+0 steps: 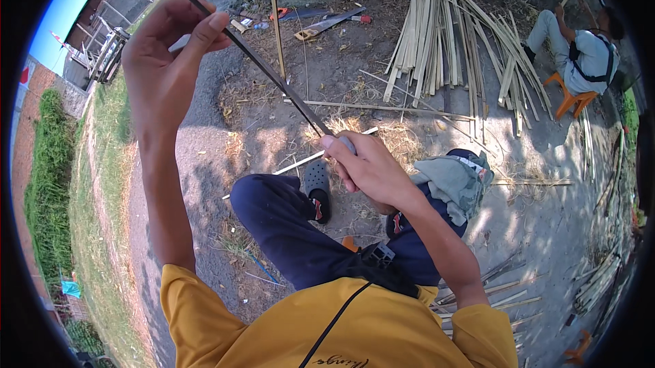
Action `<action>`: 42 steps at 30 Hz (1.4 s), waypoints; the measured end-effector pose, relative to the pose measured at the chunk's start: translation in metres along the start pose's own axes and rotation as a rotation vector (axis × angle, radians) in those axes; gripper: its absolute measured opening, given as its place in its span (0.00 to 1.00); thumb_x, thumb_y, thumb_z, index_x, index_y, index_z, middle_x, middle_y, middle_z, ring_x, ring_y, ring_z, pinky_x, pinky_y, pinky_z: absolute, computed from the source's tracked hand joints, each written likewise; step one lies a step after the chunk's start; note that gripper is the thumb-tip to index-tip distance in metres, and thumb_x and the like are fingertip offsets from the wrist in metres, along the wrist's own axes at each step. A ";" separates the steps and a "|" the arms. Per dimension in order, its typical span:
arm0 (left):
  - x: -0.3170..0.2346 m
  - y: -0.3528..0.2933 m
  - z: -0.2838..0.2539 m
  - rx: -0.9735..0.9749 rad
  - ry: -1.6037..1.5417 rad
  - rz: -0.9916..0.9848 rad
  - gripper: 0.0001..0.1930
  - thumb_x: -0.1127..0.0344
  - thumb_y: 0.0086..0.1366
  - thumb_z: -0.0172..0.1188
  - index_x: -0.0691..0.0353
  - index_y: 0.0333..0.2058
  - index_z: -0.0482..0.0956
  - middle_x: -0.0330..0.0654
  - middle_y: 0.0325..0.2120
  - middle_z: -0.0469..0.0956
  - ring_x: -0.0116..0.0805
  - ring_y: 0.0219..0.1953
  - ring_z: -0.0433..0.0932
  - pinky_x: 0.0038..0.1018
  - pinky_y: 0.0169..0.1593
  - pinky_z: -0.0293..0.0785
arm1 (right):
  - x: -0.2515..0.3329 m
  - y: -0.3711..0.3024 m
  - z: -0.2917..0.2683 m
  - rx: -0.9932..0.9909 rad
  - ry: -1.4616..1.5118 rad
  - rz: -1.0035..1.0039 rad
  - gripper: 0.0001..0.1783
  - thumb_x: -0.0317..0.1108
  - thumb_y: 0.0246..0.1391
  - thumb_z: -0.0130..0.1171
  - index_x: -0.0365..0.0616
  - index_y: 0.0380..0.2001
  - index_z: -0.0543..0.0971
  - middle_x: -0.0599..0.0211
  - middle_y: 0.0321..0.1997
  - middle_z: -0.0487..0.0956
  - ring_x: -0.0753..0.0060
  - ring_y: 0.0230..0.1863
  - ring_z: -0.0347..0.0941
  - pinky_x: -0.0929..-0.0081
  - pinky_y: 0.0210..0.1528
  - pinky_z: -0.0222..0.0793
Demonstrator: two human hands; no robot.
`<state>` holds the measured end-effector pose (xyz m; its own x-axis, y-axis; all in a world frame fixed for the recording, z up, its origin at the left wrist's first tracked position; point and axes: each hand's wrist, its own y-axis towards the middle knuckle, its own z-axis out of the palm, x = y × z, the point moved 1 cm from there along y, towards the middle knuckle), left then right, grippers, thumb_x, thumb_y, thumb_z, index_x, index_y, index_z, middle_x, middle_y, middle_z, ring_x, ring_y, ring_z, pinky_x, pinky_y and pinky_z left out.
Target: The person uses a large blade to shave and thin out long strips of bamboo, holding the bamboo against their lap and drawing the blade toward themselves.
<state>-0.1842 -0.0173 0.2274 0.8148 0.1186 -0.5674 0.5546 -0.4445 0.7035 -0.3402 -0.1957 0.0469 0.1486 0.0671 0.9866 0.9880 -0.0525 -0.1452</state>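
A long, thin dark strip (259,61) slants across the view from upper left down to the middle. Near its upper end, my left hand (170,47) is raised and pinches it between thumb and fingers. My right hand (368,167) is closed around the lower end, above my knees. A rounded grey piece (347,141), perhaps a handle, shows at that grip; the fingers hide most of it. Just above this hand the strip shows a second narrow edge alongside. A grey-green cloth (454,184) lies over my right knee.
Pale wooden slats (437,40) lie piled ahead on the right, and more slats (501,296) lie by my right side. Handsaws (327,23) rest on the ground ahead. An upright slat (275,20) stands beside them. Another person (580,47) sits on an orange stool (570,97) at far right.
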 end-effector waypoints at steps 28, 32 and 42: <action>0.052 0.020 0.023 0.108 -0.206 -0.099 0.62 0.16 0.63 0.45 0.63 0.77 0.41 0.63 0.75 0.48 0.55 0.78 0.48 0.52 0.77 0.49 | -0.032 0.004 -0.017 -0.113 -0.044 0.199 0.29 0.57 0.74 0.49 0.37 0.36 0.75 0.74 0.20 0.70 0.81 0.16 0.67 0.78 0.20 0.63; 0.072 0.025 -0.002 0.012 -0.307 -0.112 0.62 0.14 0.62 0.40 0.62 0.77 0.42 0.62 0.75 0.51 0.54 0.78 0.51 0.51 0.77 0.50 | 0.001 0.004 -0.012 -0.095 -0.098 0.113 0.30 0.57 0.73 0.49 0.36 0.35 0.75 0.74 0.19 0.70 0.81 0.16 0.69 0.77 0.20 0.64; 0.084 0.007 0.033 0.199 -0.527 -0.099 0.50 0.25 0.71 0.46 0.58 0.76 0.47 0.61 0.68 0.66 0.47 0.69 0.69 0.43 0.69 0.68 | -0.132 0.044 0.000 -0.084 -0.163 0.342 0.30 0.57 0.73 0.51 0.37 0.30 0.74 0.72 0.18 0.71 0.77 0.15 0.71 0.74 0.19 0.67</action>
<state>-0.1170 -0.0397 0.1705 0.5381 -0.2679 -0.7992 0.5399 -0.6186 0.5709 -0.3158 -0.2072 -0.0896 0.4804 0.1890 0.8564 0.8743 -0.1803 -0.4507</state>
